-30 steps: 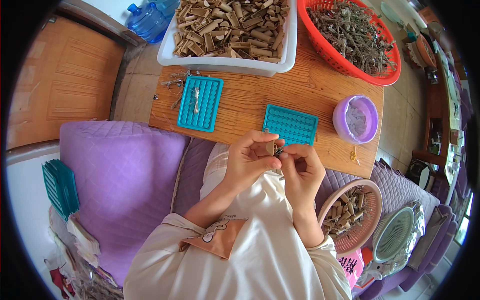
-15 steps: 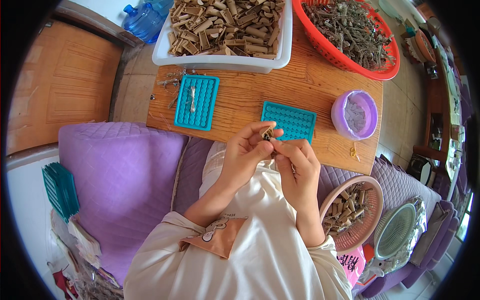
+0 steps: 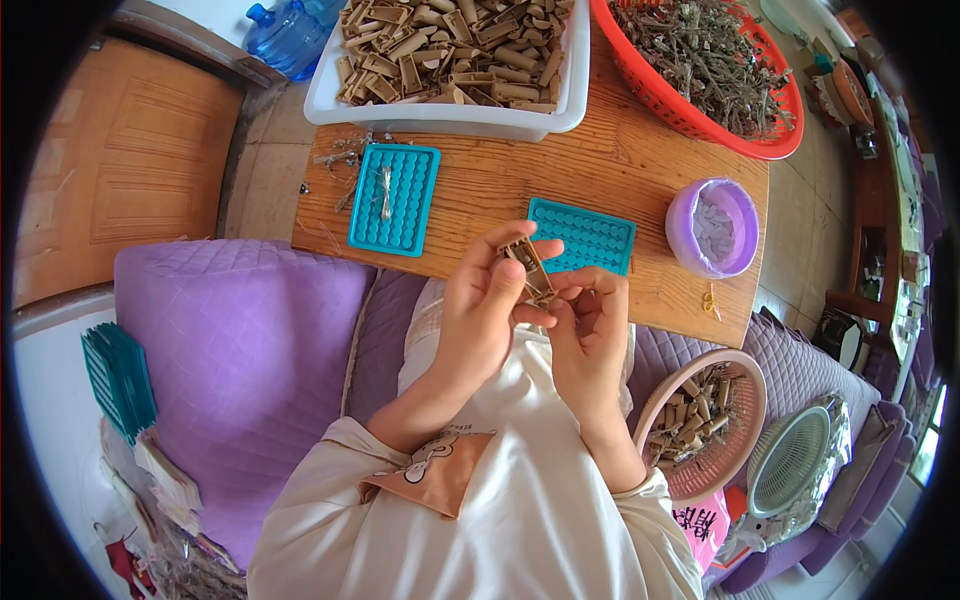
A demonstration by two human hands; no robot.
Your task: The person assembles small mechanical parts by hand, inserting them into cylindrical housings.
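My left hand [image 3: 485, 300] grips a small tan plastic casing [image 3: 530, 272], long and hollow, with its open side facing up and small dark parts inside. At the casing's near end, the fingers of my right hand [image 3: 590, 325] are pinched together; what they hold, if anything, is too small to make out. Just beyond my hands lies a teal tray [image 3: 582, 236] with rows of round bumps. Another teal tray [image 3: 418, 205] sits to the left, with a small bundle of thin silvery wires [image 3: 386, 192] on it.
A white bin [image 3: 450, 122] full of tan casings stands at the back, beside a red basket [image 3: 700, 125] of wire bundles. A purple tub [image 3: 748, 240] with pale pieces and yellow scissors [image 3: 710, 302] are at right. A pink basket [image 3: 752, 440] holds casings below the table.
The casing has turned lengthwise, its open side now showing. My left hand has shifted slightly up, while my right fingers have moved to its near end.
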